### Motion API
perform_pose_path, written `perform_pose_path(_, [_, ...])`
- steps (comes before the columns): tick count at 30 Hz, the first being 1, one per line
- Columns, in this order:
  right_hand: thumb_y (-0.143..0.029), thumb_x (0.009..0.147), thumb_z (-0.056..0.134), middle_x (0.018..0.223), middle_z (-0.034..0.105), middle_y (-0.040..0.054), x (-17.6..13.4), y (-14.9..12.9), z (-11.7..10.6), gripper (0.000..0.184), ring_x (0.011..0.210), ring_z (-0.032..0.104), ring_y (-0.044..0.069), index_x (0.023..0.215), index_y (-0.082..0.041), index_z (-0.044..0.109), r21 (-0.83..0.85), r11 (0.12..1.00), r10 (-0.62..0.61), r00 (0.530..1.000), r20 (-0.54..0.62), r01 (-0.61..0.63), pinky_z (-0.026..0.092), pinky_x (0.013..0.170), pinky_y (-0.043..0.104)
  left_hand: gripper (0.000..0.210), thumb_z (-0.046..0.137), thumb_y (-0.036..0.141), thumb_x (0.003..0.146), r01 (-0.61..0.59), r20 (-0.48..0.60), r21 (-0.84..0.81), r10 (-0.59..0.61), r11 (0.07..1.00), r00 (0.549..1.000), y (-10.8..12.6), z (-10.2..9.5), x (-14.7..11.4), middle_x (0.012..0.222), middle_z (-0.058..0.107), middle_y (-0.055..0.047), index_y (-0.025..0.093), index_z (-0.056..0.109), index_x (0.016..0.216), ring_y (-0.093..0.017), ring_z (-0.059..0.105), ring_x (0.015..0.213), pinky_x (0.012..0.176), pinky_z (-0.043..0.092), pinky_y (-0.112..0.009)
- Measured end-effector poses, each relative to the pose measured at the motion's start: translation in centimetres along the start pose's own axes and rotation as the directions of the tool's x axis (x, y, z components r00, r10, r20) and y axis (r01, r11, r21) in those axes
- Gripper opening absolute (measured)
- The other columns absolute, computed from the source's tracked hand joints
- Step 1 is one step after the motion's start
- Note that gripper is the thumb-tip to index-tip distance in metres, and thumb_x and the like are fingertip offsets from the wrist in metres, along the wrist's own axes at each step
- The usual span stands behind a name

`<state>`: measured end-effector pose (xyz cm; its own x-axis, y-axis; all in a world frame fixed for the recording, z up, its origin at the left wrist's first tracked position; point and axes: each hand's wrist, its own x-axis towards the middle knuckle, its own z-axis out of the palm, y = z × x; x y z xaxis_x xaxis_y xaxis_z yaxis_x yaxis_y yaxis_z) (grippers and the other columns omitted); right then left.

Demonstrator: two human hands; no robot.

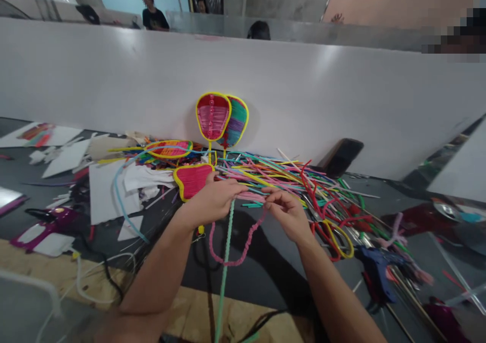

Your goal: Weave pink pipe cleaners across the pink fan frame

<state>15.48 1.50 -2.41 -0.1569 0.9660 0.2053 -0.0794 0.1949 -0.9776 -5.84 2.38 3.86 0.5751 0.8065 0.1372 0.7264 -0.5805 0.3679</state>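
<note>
My left hand (212, 199) is closed at the right edge of a yellow-rimmed, pink-filled fan-shaped piece (194, 180), one finger on its rim. Several pink stems (249, 197) stretch from this hand towards my right hand (287, 212). The right fingers pinch a fuzzy pink pipe cleaner (245, 254), which hangs in a wavy loop below both hands. A mint-green pipe cleaner (225, 272) runs straight down from the left fingers, past the table edge. The left fingertips are partly hidden.
Two finished-looking yellow-rimmed fans (213, 125) lean on the white partition (114, 80). Loose pipe cleaners (261, 168) pile behind my hands. To the right lie a phone (343, 158), yellow-handled scissors (339, 239) and a blue glue gun (377, 272). White scraps (114, 191) lie left. People are beyond the partition.
</note>
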Motion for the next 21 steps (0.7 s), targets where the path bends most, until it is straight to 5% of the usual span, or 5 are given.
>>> perform_pose_path(11, [-0.029,0.069,0.073,0.088,0.067,0.0011,0.0,0.9,0.1,0.012,0.068,0.058,0.012,0.068,-0.021,0.064,0.252,0.954,0.170,0.985,-0.009,-0.162,0.046,0.065,0.026,0.036,0.035,0.012,0.086,0.021,0.012,-0.021,-0.020,1.000,1.000,0.5,-0.6,0.2,0.108,0.068,-0.004,0.023,0.061,0.107,-0.018,0.058,0.101,0.095,0.031,-0.037])
perform_pose_path(21, [-0.027,0.069,0.072,0.079,0.066,0.0000,0.1,0.8,0.3,0.016,0.069,0.058,0.012,0.065,-0.020,0.059,0.279,0.950,0.148,0.989,-0.007,-0.140,0.045,0.067,0.026,0.023,0.042,0.027,0.091,0.039,-0.020,-0.004,-0.039,0.999,0.999,1.2,-0.5,0.6,0.094,0.071,-0.003,0.022,0.064,0.095,-0.019,0.062,0.091,0.093,0.028,-0.039])
